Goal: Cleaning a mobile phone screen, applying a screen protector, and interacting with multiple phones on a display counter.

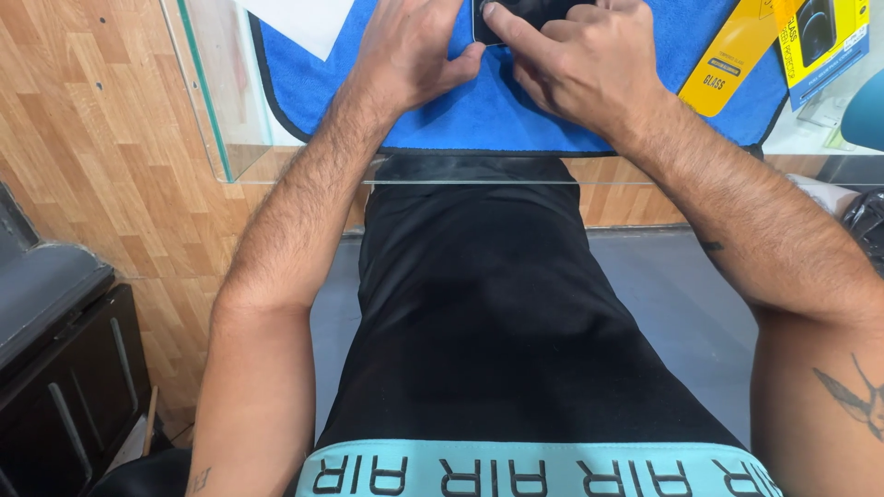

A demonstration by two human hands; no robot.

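Both hands sit at the top of the frame on a phone (525, 17) over the blue cloth (479, 110), left hand (405, 51) bracing its edge, fingers loosely spread, right hand (575, 64) pressing one fingertip down, so uneven pressure could easily skid it off the glass surface (221, 129).

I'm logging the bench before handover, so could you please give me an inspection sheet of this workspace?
Surface: glass counter with a blue cloth spread on it.
Job's things: dark phone on the cloth, mostly cut off by the top edge.
Clutter: yellow packages at right; white sheet at upper left.
Grippers: left hand rests beside the phone; right hand presses a forefinger on it.
Cables: nothing seen.
Surroundings: wooden panelling, dark cabinet, grey floor.
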